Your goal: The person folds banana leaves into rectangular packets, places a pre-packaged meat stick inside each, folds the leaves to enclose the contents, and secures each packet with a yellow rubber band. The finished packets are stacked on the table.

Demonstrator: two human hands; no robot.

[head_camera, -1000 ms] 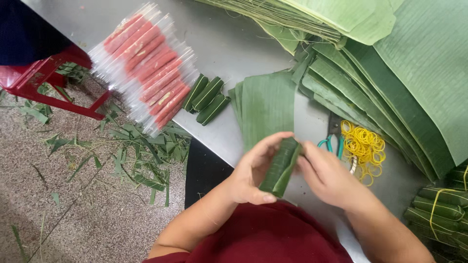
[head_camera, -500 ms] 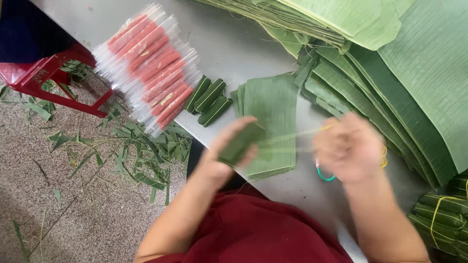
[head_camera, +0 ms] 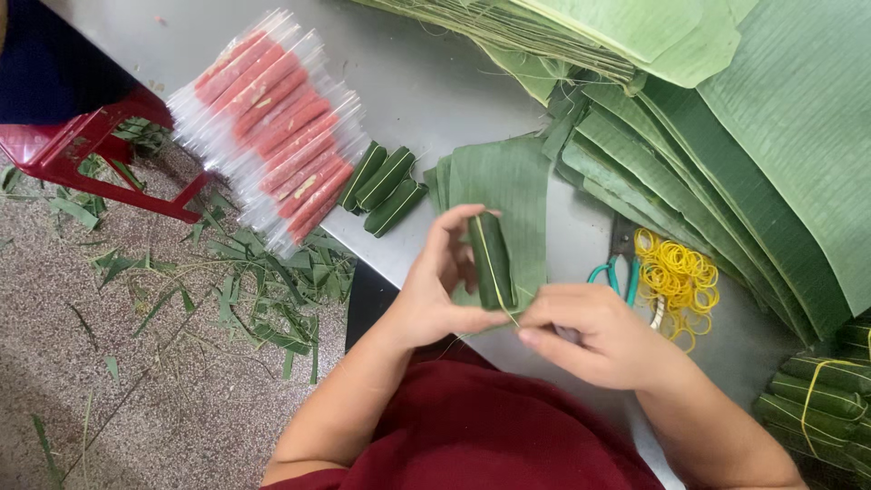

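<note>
My left hand (head_camera: 437, 292) grips a small roll wrapped in dark green leaf (head_camera: 491, 261), held upright above a stack of cut leaf pieces (head_camera: 517, 186). A thin yellow rubber band runs lengthwise along the roll. My right hand (head_camera: 594, 336) pinches that band at the roll's lower end, fingers closed on it. Both hands meet over the near edge of the grey table (head_camera: 426, 86).
Three wrapped rolls (head_camera: 384, 186) lie beside a pile of pink sausages in clear plastic (head_camera: 272, 122). Yellow rubber bands (head_camera: 679, 277) and teal-handled scissors (head_camera: 612, 270) lie right of my hands. Large banana leaves (head_camera: 726, 118) fill the right. Tied bundles (head_camera: 817, 395) sit lower right; a red stool (head_camera: 73, 150) stands left.
My hands were apart, stretching the band away from the roll; now they have come together, with the band lying along the roll and my right hand at its lower end.
</note>
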